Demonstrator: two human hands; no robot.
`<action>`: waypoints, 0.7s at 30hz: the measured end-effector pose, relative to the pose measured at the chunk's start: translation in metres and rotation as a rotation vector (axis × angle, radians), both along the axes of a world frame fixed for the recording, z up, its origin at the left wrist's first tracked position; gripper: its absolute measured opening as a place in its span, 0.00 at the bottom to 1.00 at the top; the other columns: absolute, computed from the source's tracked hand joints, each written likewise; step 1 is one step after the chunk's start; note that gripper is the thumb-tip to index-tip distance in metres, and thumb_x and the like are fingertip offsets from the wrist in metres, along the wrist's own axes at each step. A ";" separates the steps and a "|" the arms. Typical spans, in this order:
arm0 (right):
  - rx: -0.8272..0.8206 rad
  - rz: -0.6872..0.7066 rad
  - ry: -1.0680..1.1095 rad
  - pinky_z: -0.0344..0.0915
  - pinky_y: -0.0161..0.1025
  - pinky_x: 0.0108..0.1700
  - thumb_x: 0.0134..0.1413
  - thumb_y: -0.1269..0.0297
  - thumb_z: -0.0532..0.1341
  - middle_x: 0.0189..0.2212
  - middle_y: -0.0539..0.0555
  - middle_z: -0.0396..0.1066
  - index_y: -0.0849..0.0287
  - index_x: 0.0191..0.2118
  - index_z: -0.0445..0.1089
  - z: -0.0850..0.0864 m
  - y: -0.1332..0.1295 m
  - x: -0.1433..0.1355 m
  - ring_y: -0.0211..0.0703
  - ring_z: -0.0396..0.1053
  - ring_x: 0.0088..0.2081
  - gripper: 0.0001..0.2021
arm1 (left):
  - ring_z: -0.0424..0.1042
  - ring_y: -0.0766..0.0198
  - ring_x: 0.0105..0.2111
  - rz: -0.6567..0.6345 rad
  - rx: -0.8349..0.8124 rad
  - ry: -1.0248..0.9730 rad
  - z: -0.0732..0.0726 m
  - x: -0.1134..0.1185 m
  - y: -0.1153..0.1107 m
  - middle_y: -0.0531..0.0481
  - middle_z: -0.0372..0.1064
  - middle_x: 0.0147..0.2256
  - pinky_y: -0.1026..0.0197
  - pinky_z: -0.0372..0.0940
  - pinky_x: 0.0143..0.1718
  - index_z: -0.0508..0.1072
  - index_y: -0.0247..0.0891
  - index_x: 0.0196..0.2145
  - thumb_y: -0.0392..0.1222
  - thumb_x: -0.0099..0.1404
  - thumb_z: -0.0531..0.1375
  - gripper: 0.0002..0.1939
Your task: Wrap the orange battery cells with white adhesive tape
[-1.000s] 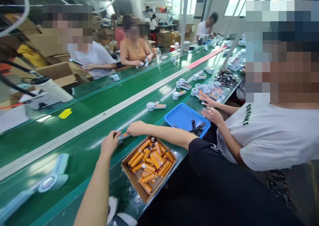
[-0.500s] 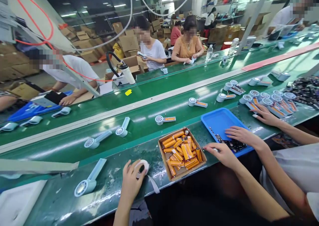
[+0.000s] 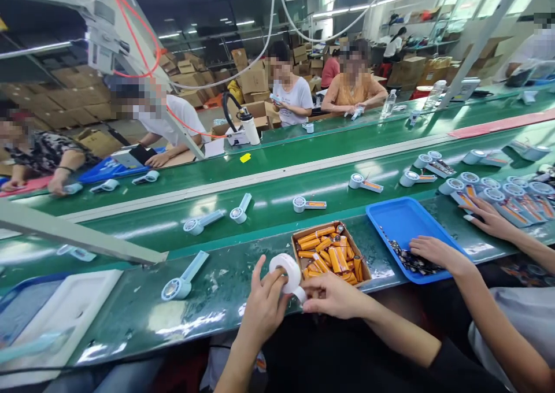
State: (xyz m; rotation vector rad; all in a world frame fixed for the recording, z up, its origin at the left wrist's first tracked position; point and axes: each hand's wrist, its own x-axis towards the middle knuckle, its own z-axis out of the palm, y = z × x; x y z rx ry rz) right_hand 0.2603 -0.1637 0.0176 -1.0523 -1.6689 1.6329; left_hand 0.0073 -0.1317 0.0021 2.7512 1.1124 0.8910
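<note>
Tape [image 3: 293,271] just left of box [image 3: 365,269] is gripped by left hand [image 3: 263,305], fingers curled; tail [image 3: 300,295] looks pinched by right hand [image 3: 338,296]; best kept taut, untwisted.

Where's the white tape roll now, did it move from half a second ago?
Yes. Judged against the cardboard box, the white tape roll, held in the left hand, has moved right, nearer that box's left edge.

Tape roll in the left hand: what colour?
The tape roll is white; the head view shows it best.
</note>
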 end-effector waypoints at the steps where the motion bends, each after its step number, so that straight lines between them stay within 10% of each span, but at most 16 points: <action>1: -0.013 0.062 0.001 0.64 0.34 0.26 0.63 0.45 0.64 0.31 0.52 0.80 0.58 0.42 0.82 -0.002 -0.003 -0.005 0.35 0.68 0.22 0.20 | 0.63 0.41 0.68 -0.012 0.007 -0.005 0.003 0.002 0.000 0.43 0.77 0.50 0.26 0.64 0.66 0.74 0.44 0.50 0.32 0.69 0.58 0.15; 8: 0.292 0.380 -0.381 0.66 0.36 0.36 0.68 0.48 0.61 0.29 0.53 0.80 0.56 0.37 0.81 -0.008 -0.006 0.015 0.43 0.76 0.32 0.18 | 0.61 0.40 0.69 0.098 -0.086 0.005 -0.028 -0.011 -0.005 0.41 0.77 0.51 0.25 0.60 0.68 0.74 0.39 0.50 0.31 0.70 0.56 0.13; 14: 0.512 -0.069 -0.789 0.66 0.47 0.55 0.72 0.59 0.56 0.47 0.61 0.80 0.58 0.51 0.79 -0.016 0.048 0.038 0.53 0.75 0.49 0.15 | 0.64 0.44 0.67 0.064 -0.110 -0.057 -0.041 0.003 -0.018 0.40 0.76 0.52 0.27 0.61 0.68 0.70 0.38 0.55 0.29 0.71 0.55 0.17; 21: 0.676 0.017 -1.134 0.65 0.52 0.55 0.69 0.55 0.60 0.52 0.64 0.74 0.61 0.51 0.75 -0.044 0.089 0.014 0.58 0.69 0.55 0.16 | 0.52 0.37 0.73 0.039 -0.141 -0.105 -0.056 0.011 -0.013 0.41 0.75 0.53 0.29 0.67 0.63 0.72 0.43 0.56 0.29 0.68 0.57 0.21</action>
